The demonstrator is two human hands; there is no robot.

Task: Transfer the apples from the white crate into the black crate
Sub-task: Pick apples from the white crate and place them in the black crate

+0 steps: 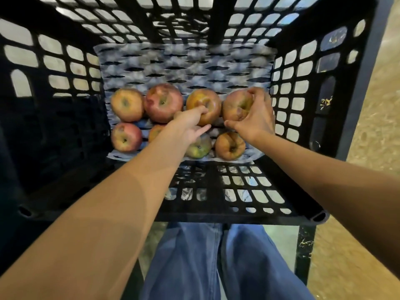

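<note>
- Black crate [303, 100] stands in front of me, its floor lined with a pale netted sheet [184, 61].
- Eight apples [163, 102] lie on the sheet in two rows of four, towards my side of the crate.
- Left hand [188, 124]: thumb on top of the third apple [203, 100] in the far row, one finger under its near side. It appears to pinch the fruit, but blur hides part of the grip.
- Right hand [255, 118]: fingers curled over the fourth apple [234, 105], far row, beside the right wall, gripping it.
- Blue jeans [194, 267] show below the crate.
</note>
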